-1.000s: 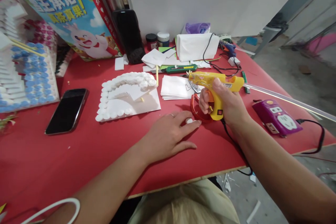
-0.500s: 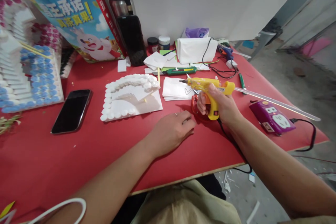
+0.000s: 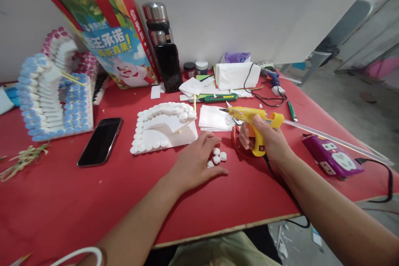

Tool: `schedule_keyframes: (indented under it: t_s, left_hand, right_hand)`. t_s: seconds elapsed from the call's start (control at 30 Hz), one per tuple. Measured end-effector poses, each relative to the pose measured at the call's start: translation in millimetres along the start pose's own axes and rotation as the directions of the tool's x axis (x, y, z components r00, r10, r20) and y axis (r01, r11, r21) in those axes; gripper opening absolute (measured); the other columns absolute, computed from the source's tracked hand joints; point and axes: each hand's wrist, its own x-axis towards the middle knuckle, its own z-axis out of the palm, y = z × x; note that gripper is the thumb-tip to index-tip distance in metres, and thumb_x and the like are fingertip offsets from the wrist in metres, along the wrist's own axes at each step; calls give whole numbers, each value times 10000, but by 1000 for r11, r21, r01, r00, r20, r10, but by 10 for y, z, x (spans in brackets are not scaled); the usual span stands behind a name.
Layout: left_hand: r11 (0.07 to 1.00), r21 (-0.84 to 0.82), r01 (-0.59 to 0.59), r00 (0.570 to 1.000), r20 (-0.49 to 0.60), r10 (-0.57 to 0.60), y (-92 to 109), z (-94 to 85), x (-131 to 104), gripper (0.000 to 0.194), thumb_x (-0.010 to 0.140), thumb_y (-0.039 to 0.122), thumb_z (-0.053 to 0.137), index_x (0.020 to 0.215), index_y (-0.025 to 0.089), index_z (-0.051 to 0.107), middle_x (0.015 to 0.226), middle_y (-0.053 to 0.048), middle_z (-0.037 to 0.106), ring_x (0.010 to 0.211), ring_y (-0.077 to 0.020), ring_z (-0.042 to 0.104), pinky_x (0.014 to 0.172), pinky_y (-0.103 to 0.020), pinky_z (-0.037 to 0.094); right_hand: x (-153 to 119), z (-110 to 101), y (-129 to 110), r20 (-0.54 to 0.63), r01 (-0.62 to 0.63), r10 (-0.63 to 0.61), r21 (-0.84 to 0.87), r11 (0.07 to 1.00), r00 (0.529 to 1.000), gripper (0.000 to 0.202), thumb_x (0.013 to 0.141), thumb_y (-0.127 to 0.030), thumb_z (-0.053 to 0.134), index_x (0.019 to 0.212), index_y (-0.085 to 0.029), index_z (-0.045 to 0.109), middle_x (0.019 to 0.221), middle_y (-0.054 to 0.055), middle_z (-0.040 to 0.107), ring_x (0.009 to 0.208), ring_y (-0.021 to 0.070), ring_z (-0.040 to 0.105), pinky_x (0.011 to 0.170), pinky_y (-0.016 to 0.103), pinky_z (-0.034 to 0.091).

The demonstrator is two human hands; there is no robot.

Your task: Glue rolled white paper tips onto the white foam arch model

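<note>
My right hand (image 3: 264,135) grips a yellow hot glue gun (image 3: 249,113) above the table, its nozzle pointing left and a long clear glue stick (image 3: 336,138) out of its back. Fingers apart, my left hand (image 3: 198,160) rests on the table beside several small white balls (image 3: 216,159), which lie loose between thumb and fingers. Just beyond that hand lies a white board model (image 3: 190,136) edged with white puffs, with a curved wall of them at the back. White paper sheets (image 3: 215,117) lie to its right.
A phone (image 3: 99,141) lies at left, near a blue-and-white puff model (image 3: 52,104). Behind stand a printed bag (image 3: 124,54), a flask (image 3: 156,16) and an upright phone (image 3: 168,66). A green cutter (image 3: 220,98) lies behind the papers; a purple power socket (image 3: 332,156) sits right.
My left hand has opened its fingers, and the small white balls now show on the table beside it. The glue gun stays in my right hand. The view has shifted.
</note>
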Motion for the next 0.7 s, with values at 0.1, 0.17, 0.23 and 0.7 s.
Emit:
schedule_keyframes:
  t_s: [0.1, 0.17, 0.23, 0.7]
  left_hand:
    - [999, -19, 35, 999, -18, -35, -12, -74, -71, 741, 779, 583, 780, 1369, 255, 476, 1383, -122, 479, 1233, -312, 545, 1011, -460, 495]
    - [1000, -9, 27, 999, -25, -28, -10, -82, -96, 762, 774, 600, 776, 1382, 254, 472, 1388, -123, 477, 1247, -311, 534, 1034, -469, 484]
    - [1000, 9, 13, 1000, -26, -13, 1, -56, -95, 752, 783, 600, 767, 1381, 244, 483, 1384, -127, 484, 1237, -308, 536, 1035, -469, 482]
    - [987, -22, 160, 986, 43, -159, 55, -155, -237, 270, 905, 410, 693, 1006, 203, 553, 1098, -64, 553, 992, -234, 542, 867, -391, 473]
  right_hand:
    - [8, 12, -7, -7, 20, -20, -4, 1000, 1000, 478, 943, -595, 586, 671, -204, 612, 543, 9, 570, 473, 150, 530, 449, 281, 375]
    - [13, 23, -10, -3, 21, -21, -3, 1000, 1000, 467, 947, -586, 585, 670, -211, 613, 545, 8, 569, 472, 150, 527, 448, 284, 370]
    - [16, 35, -13, -7, 11, -11, 6, 1000, 1000, 462, 940, -587, 595, 666, -216, 610, 542, 4, 566, 469, 148, 527, 447, 283, 371]
    - [-29, 125, -78, -53, -45, 47, 42, 998, 997, 500, 948, -605, 571, 668, -192, 601, 554, 19, 577, 480, 138, 551, 444, 266, 388]
